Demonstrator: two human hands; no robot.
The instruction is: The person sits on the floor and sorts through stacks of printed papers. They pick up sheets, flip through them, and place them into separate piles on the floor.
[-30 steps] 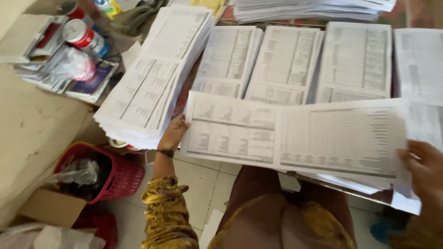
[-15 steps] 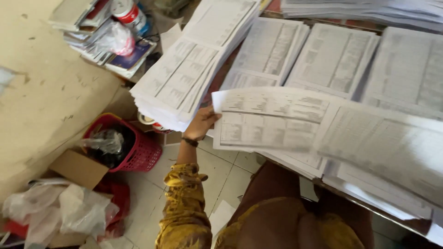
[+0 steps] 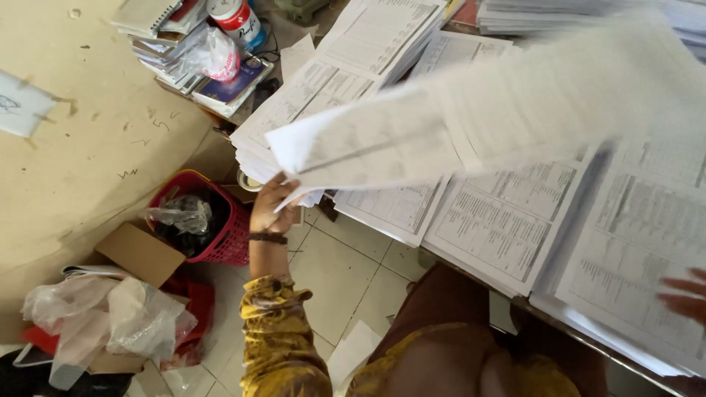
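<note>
My left hand (image 3: 271,206) grips the lower left corner of a large printed sheet (image 3: 471,125), which sweeps blurred through the air above the table. Under it lie several stacks of printed tables (image 3: 507,220) side by side, and a tall pile of the same sheets (image 3: 346,59) reaches toward the far left. My right hand (image 3: 684,294) shows only at the right edge, fingers spread over a stack, holding nothing. A dark band sits on my left wrist, above a yellow patterned sleeve.
A red basket (image 3: 220,235) with dark contents stands on the tiled floor beside the wall. A cardboard box (image 3: 140,254) and crumpled plastic bags (image 3: 110,316) lie near it. Books, a plastic bag and a red-and-white can (image 3: 237,18) pile up at the table's far left corner.
The right hand has let go of the big sheet and dropped to the stacks. The left hand has swung the sheet up and leftward. The camera has turned left, showing more floor.
</note>
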